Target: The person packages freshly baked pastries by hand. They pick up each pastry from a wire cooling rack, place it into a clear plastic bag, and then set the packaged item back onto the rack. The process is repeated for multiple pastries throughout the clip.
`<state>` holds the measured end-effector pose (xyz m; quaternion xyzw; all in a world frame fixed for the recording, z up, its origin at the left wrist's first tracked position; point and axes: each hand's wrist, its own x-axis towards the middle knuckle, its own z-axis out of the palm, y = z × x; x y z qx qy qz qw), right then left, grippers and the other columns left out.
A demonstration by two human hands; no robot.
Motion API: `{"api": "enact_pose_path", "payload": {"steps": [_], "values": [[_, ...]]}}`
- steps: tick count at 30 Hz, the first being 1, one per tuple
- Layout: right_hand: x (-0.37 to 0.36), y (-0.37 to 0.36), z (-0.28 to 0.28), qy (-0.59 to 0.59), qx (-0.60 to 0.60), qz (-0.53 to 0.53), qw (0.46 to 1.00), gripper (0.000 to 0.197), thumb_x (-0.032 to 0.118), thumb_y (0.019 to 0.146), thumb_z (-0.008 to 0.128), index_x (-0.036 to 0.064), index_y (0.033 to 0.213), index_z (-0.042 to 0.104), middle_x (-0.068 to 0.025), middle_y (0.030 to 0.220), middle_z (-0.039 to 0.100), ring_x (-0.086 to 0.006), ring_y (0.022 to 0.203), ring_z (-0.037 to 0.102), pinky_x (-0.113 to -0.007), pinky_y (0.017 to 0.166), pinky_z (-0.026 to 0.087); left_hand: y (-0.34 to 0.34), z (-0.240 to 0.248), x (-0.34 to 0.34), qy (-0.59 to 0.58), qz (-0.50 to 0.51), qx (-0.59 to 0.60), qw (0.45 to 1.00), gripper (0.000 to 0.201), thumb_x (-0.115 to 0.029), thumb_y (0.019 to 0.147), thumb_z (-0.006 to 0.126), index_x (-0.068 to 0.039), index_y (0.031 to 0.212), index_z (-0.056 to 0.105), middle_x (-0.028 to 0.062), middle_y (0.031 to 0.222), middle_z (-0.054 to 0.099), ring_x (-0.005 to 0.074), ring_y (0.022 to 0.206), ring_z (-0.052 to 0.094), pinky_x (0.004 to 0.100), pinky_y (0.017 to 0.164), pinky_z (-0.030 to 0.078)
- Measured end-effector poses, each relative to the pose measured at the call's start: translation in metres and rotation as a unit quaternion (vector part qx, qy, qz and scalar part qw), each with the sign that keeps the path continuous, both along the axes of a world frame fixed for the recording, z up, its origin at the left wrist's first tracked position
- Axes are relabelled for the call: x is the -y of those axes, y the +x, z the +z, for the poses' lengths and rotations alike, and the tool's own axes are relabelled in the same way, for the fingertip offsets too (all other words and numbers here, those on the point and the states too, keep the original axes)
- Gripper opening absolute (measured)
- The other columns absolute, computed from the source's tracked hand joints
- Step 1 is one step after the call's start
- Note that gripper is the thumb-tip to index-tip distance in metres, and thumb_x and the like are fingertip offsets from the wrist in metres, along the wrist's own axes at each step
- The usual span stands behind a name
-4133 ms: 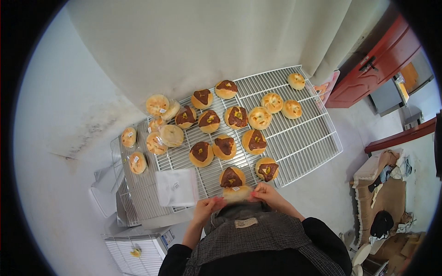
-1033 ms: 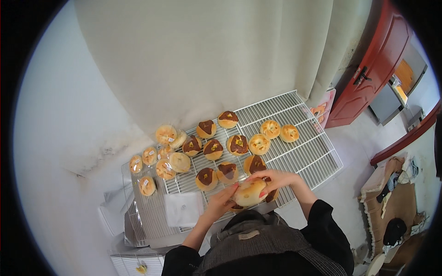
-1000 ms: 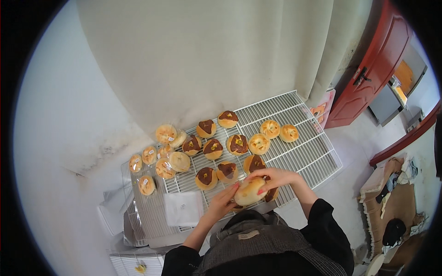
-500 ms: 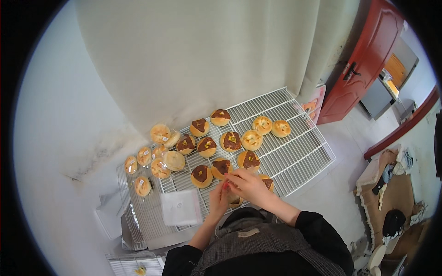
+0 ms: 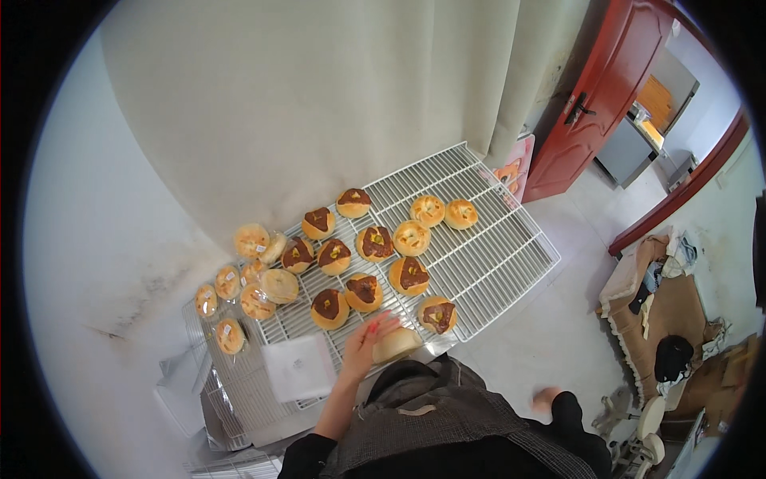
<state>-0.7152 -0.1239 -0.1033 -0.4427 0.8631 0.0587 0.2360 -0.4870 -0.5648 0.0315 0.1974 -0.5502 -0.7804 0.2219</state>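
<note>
A pale bun (image 5: 396,345) sits close to my body at the near edge of the white wire rack (image 5: 511,263), its plain side showing and a bit of clear film beside it. My left hand (image 5: 365,342) curls against its left side, fingers around its far edge; the thumb is hidden. Low on the right, away from the rack, hangs my right hand (image 5: 546,399), small and smeared, so its fingers do not show clearly. Chocolate-topped buns (image 5: 363,292) stand just beyond my left hand. A stack of clear bags (image 5: 299,367) lies to its left.
Bagged round breads (image 5: 257,302) cluster at the rack's left end. Ring-shaped breads (image 5: 412,238) sit toward its far right. A curtain (image 5: 319,96) hangs behind. On the right are an open red door (image 5: 598,96) and a cloth-strewn brown seat (image 5: 670,319).
My right hand has left the left one and swung down to the right, off the rack. The near bun now shows its pale side. The whole view has shifted slightly.
</note>
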Motion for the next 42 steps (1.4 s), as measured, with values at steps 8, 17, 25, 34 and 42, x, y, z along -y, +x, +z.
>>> {"api": "enact_pose_path", "payload": {"steps": [8, 17, 25, 34, 42], "values": [[0.276, 0.062, 0.044, -0.510, 0.565, -0.196, 0.619, 0.034, 0.018, 0.091, 0.047, 0.0001, 0.119, 0.049, -0.0079, 0.121, 0.051, -0.0171, 0.109, 0.048, -0.030, 0.094, 0.035, -0.002, -0.008, -0.003, 0.121, 0.060, -0.031, 0.990, 0.039, -0.021, 0.096, 0.032, 0.006, 0.122, 0.039, 0.0204, 0.121, 0.048, 0.0311, 0.111, 0.049, 0.0395, 0.096, 0.039], [0.318, 0.094, 0.028, -0.547, 0.670, -0.303, 0.401, 0.014, 0.011, 0.090, 0.048, 0.0019, 0.097, 0.055, -0.0037, 0.087, 0.056, -0.0118, 0.087, 0.051, -0.025, 0.083, 0.039, 0.042, -0.108, -0.016, -0.073, 0.233, 0.114, 0.963, 0.036, -0.025, 0.095, 0.037, 0.004, 0.101, 0.059, 0.0167, 0.111, 0.056, 0.0191, 0.099, 0.054, 0.0287, 0.089, 0.039], [0.304, 0.079, 0.033, -0.310, 0.718, -0.376, 0.497, 0.009, 0.010, 0.089, 0.049, 0.0051, 0.082, 0.046, -0.0055, 0.073, 0.058, -0.0153, 0.060, 0.057, -0.025, 0.056, 0.048, 0.081, -0.095, -0.014, 0.212, 0.035, 0.134, 0.967, 0.046, -0.033, 0.095, 0.034, 0.006, 0.107, 0.055, 0.0168, 0.095, 0.062, 0.0195, 0.081, 0.063, 0.0263, 0.070, 0.050], [0.314, 0.073, 0.051, -0.326, 0.628, -0.307, 0.637, 0.015, 0.002, 0.088, 0.045, 0.0076, 0.102, 0.040, -0.0096, 0.078, 0.058, -0.0156, 0.068, 0.060, -0.029, 0.061, 0.052, 0.059, -0.085, -0.024, 0.245, 0.162, 0.181, 0.938, 0.027, -0.010, 0.093, 0.041, 0.005, 0.111, 0.053, 0.0141, 0.093, 0.062, 0.0191, 0.086, 0.062, 0.0265, 0.073, 0.051], [0.382, 0.046, -0.015, -0.490, 0.202, 0.028, 0.847, 0.027, -0.004, 0.078, 0.048, 0.0028, 0.104, 0.053, -0.0155, 0.086, 0.060, -0.0317, 0.072, 0.060, -0.036, 0.060, 0.048, 0.005, -0.134, 0.026, -0.371, 0.292, 0.298, 0.829, 0.025, -0.012, 0.087, 0.048, -0.003, 0.108, 0.056, 0.0142, 0.078, 0.061, 0.0252, 0.061, 0.059, 0.0352, 0.055, 0.046]]}}
